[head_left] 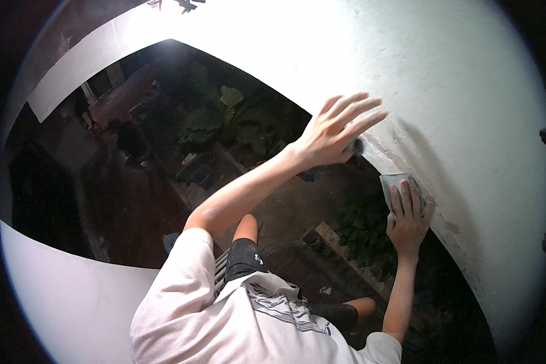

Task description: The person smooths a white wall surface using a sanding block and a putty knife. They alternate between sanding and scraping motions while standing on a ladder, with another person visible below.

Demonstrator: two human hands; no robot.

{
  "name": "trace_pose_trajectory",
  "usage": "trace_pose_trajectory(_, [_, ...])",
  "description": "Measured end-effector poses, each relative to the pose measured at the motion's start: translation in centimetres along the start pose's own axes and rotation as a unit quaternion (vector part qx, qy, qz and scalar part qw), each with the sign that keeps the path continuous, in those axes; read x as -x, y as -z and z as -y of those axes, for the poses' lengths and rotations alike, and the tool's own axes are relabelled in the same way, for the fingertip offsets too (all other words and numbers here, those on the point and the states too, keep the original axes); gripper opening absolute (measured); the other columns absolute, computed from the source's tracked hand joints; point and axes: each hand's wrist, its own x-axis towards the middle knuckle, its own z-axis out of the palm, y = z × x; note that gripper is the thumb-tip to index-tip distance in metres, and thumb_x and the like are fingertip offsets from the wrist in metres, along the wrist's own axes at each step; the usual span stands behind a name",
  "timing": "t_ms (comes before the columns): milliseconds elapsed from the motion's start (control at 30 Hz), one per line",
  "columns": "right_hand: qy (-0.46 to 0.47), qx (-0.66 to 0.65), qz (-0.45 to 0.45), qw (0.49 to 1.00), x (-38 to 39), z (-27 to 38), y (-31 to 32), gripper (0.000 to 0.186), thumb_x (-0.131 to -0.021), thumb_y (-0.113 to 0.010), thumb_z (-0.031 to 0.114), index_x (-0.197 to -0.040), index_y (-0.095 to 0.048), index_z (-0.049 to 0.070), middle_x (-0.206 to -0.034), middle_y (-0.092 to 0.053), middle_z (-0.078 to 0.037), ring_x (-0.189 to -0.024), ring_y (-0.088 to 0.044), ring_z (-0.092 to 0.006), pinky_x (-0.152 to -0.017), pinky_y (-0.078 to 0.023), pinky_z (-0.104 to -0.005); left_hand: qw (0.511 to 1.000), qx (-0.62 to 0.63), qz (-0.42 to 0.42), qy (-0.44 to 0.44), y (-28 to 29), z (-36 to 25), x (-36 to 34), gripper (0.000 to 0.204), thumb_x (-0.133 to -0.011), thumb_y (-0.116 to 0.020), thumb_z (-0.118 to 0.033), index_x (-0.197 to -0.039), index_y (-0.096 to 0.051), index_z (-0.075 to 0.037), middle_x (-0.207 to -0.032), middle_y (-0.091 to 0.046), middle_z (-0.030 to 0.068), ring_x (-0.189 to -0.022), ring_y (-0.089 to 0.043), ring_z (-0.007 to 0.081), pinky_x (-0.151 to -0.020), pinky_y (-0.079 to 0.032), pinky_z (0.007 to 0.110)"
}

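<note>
My right hand point(409, 218) presses a grey rectangular sanding pad point(394, 180) against the edge of the white plastered surface point(455, 133). Its fingers lie over the pad, which looks dusty. Higher up and to the left, my left hand point(343, 130) stretches across the same edge with its fingers extended, slightly blurred. A small dark rounded thing point(358, 147) shows beside the heel of that hand; what it is, I cannot make out. Along the edge between the hands runs a rough, greyish strip of plaster point(379, 148).
Far below in dim light are leafy plants point(227, 115) and a pale narrow ledge point(352, 258). Metal rungs point(220, 270), perhaps of a ladder, show beside my leg. Another white curved panel point(79, 279) borders the lower left. Bright light washes out the upper middle.
</note>
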Motion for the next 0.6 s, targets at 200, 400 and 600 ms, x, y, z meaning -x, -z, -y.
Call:
trace_pose_trajectory(200, [-0.005,0.005,-0.023,1.0,0.3,0.2,-1.4,0.083,-0.069,-0.073,0.026,-0.144,-0.038,0.036,-0.152,-0.033,0.011,-0.138,-0.034,-0.0139,-0.117,-0.015,-0.0534,0.97,-0.003,-0.221,-0.105,-3.4,2.3,-11.2,0.049,-0.062,-0.072,-0.002,-0.109,-0.058,-0.009,-0.092,-0.063,0.0028,-0.061,-0.061,0.0104,-0.046,-0.053,0.025])
trace_pose_trajectory(400, [-0.002,-0.011,-0.032,0.999,0.4,0.2,-1.8,0.078,-0.069,-0.072,0.025,-0.14,-0.044,0.034,-0.151,-0.035,0.01,-0.135,-0.037,-0.0151,-0.115,-0.017,-0.0566,0.942,-0.012,-0.301,-0.148,-5.9,3.0,-12.4,0.056,-0.06,-0.079,-0.011,-0.11,-0.053,-0.011,-0.088,-0.066,0.0037,-0.063,-0.065,0.0122,-0.052,-0.057,0.027])
trace_pose_trajectory(600, [-0.025,-0.039,-0.088,0.995,0.1,0.9,-2.3,0.088,-0.061,-0.08,0.026,-0.14,-0.042,0.033,-0.15,-0.036,0.011,-0.132,-0.041,-0.0137,-0.113,-0.019,-0.0587,0.942,-0.015,-0.298,-0.154,-6.1,3.1,-11.9,0.059,-0.06,-0.08,-0.012,-0.111,-0.049,-0.01,-0.087,-0.066,0.0053,-0.063,-0.066,0.0131,-0.052,-0.057,0.026])
